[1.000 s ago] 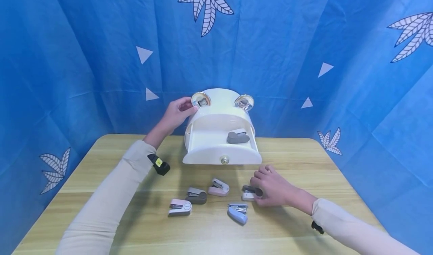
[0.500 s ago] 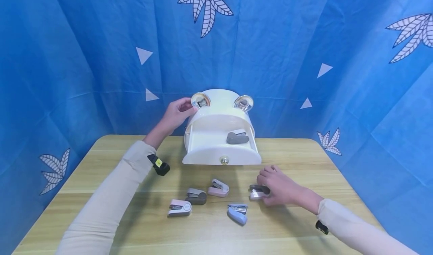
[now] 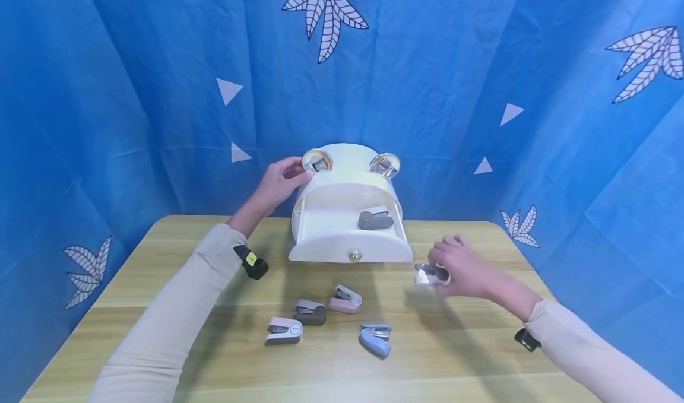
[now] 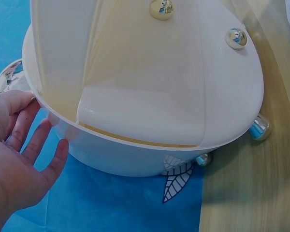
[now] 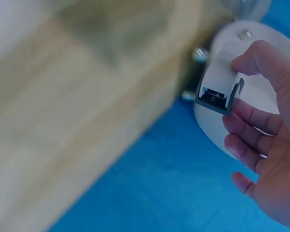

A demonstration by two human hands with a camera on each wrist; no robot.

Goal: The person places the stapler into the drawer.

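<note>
My right hand (image 3: 465,269) pinches a small white and dark grey stapler (image 3: 429,274) above the table, right of the drawer. In the right wrist view the thumb and fingers hold this stapler (image 5: 217,89) at its sides. A white rounded box (image 3: 350,162) with gold ear-like knobs stands at the back, its upper drawer (image 3: 326,216) pulled out. One grey stapler (image 3: 376,219) lies in that drawer. My left hand (image 3: 279,183) touches the box's left side by the ear; in the left wrist view the hand's fingers (image 4: 38,137) are loosely extended against the shell.
On the table (image 3: 214,355) in front of the box lie a pink and white stapler (image 3: 284,330), a grey stapler (image 3: 310,311), a pale pink stapler (image 3: 345,299) and a blue stapler (image 3: 376,339). A blue curtain (image 3: 438,82) hangs behind.
My right hand has lifted the white and dark grey stapler off the table, moving it right and up. The left hand stays at the box.
</note>
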